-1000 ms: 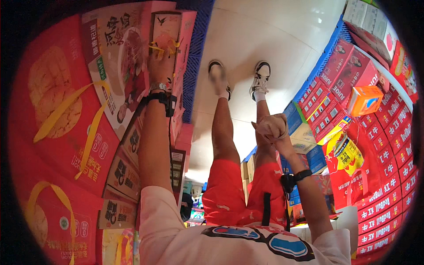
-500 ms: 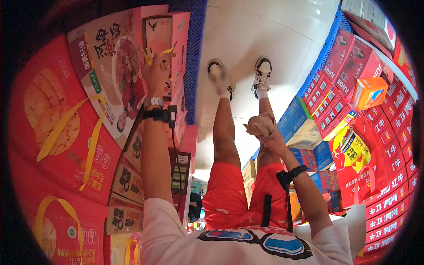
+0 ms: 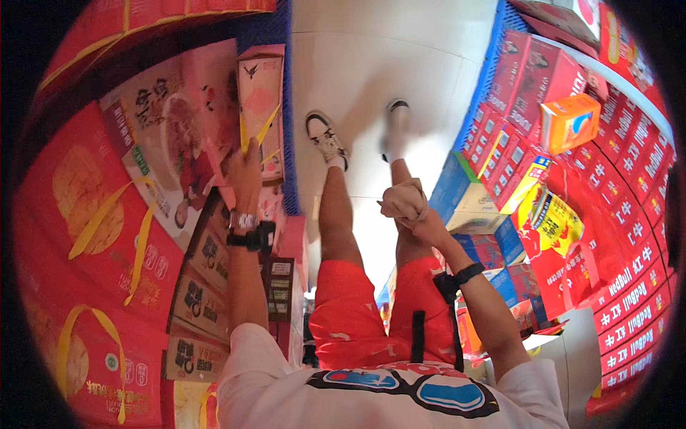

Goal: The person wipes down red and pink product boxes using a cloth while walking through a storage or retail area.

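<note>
My left hand (image 3: 244,173) is closed on a yellow ribbon handle (image 3: 260,129) of a pink-and-white carton (image 3: 261,80). Part of the carton is hidden behind the hand and forearm. Beside it stands a large gift box (image 3: 182,129) printed with a bowl of food, slightly blurred. In front of my right leg, my right hand (image 3: 430,227) grips a bunched beige cloth (image 3: 404,203). Its fingers are partly covered by the folds.
Red gift boxes (image 3: 50,264) with yellow handles and brown cartons (image 3: 194,307) fill the left. Blue plastic racking (image 3: 287,143) edges the pale floor (image 3: 371,64). On the right are stacked red drink cartons (image 3: 629,286), an orange box (image 3: 570,123) and a red bag (image 3: 564,250).
The yellow ribbon now stretches longer above my left hand. My feet have shifted, the right one blurred. My right hand still holds the cloth, and the shelves have shifted in view.
</note>
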